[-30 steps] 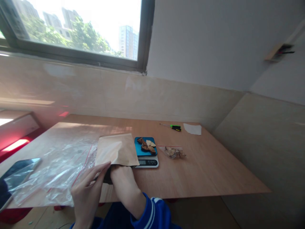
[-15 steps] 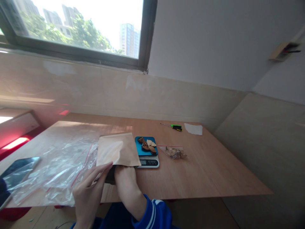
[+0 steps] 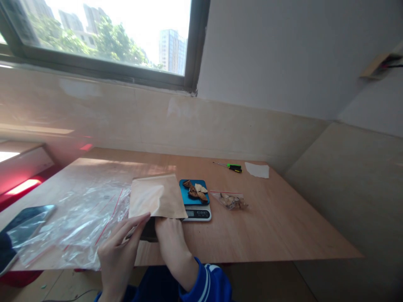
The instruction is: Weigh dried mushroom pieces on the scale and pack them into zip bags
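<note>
A tan paper bag [image 3: 151, 197] lies with its open mouth toward me, left of a kitchen scale [image 3: 206, 216]. My left hand [image 3: 119, 245] pinches the left edge of that mouth between thumb and fingers. Into the dark opening reaches my right hand [image 3: 170, 228]; its fingers are hidden inside, so what they hold does not show. Several brown and pale dried slices [image 3: 197, 193], like dried mushroom, rest on the blue pan of the scale. Right of the scale is a small clear zip bag [image 3: 233, 201] with similar dried pieces in it.
Clear plastic zip bags [image 3: 85, 222] are spread over the left of the wooden table [image 3: 261, 226], partly over a phone [image 3: 28, 218]. Toward the back right lie a green-and-black screwdriver [image 3: 231, 167] and a white scrap of paper [image 3: 257, 170]. A wall with a window stands behind.
My right wrist has shifted slightly right and away from me, deeper into the bag's mouth. My left hand keeps its pinch on the bag. The view has moved a little.
</note>
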Available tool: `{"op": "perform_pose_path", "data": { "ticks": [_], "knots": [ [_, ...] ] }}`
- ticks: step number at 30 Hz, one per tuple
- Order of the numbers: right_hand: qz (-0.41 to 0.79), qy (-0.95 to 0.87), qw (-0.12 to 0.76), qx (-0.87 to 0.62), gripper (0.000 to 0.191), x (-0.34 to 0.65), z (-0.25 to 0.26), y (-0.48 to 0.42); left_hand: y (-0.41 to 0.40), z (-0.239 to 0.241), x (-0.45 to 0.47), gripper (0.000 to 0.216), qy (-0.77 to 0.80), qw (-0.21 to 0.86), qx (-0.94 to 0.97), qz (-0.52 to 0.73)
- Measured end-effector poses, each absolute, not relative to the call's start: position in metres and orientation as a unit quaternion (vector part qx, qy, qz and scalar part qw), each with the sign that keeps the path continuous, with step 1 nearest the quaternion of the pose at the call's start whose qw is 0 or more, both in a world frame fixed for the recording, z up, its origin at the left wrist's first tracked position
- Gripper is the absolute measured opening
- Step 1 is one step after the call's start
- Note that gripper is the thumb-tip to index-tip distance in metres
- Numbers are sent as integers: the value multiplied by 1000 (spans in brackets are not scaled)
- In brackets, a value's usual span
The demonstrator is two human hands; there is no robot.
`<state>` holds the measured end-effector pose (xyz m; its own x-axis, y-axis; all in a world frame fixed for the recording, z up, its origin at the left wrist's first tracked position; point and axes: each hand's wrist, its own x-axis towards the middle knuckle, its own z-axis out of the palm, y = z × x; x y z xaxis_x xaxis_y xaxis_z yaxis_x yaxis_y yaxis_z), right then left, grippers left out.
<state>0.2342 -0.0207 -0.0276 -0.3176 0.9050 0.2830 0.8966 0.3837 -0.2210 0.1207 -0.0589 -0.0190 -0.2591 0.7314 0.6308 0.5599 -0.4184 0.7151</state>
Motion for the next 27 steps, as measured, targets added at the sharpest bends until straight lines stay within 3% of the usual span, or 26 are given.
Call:
{"op": "perform_pose_path", "data": {
  "ticks": [6,16,27],
  "knots": [
    [44,-812,218,-539,35,237,-31,-21,-58,-18,121,15,548,83,593,584],
    [14,-826,113,-553,31,247,6,-44,-61,-13,120,13,545,83,590,589],
    [-1,-829,202,-521,15,261,5,-49,-60,-12,121,11,532,78,596,596]
  ]
}}
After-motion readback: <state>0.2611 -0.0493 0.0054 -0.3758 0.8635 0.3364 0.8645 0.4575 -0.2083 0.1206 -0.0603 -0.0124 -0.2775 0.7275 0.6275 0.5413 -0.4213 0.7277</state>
